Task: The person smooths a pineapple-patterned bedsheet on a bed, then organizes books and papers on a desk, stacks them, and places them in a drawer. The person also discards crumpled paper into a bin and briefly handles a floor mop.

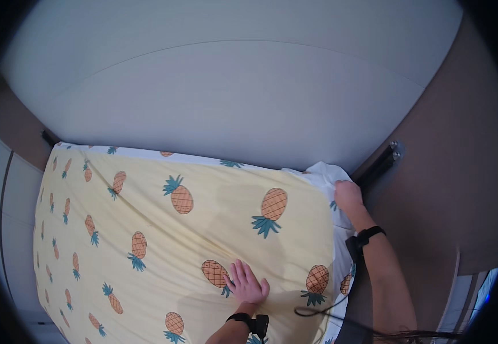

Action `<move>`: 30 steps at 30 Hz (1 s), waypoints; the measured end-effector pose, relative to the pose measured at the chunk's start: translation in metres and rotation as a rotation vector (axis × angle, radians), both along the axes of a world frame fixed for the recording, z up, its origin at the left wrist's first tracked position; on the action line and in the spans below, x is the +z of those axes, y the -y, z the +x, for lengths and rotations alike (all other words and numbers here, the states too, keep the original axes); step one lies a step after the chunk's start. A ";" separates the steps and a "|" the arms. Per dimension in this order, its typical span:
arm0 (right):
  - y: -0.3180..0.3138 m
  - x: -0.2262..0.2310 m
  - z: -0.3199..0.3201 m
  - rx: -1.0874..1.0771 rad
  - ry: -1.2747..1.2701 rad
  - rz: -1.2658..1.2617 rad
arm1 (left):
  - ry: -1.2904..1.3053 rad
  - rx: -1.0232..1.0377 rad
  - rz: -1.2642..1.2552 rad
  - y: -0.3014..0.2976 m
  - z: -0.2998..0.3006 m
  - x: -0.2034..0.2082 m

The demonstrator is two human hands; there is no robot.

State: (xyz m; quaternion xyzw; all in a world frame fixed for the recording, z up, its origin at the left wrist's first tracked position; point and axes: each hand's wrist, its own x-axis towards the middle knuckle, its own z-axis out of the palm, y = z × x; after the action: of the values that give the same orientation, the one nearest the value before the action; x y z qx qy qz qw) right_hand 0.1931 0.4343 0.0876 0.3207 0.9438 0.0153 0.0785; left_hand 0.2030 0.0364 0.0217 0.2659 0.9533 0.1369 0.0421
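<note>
Yellow pineapple-print sheet [163, 229] lay spread over bed [203, 103] | left hand [247, 284] flat on it, fingers released | right hand [348, 196] fingers clenched on sheet's white corner [323, 172] at bed edge

Soft matt cloth sheet [191, 229] (yellow pineapple print) against a smooth padded headboard [231, 97].

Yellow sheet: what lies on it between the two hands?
In the head view, between the left hand and right hand lies only yellow sheet, smooth, with printed pineapples; nothing else rests there.
</note>
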 end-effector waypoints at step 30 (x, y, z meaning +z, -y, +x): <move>0.060 -0.014 -0.003 0.215 -0.305 -0.095 | -0.017 0.018 -0.008 0.001 0.007 0.005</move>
State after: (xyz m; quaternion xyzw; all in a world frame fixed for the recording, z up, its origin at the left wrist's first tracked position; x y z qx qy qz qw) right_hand 0.1898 0.3743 0.0740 0.2126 0.9732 -0.0697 -0.0526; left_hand 0.2098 0.0351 0.0271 0.2584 0.9565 0.1311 0.0337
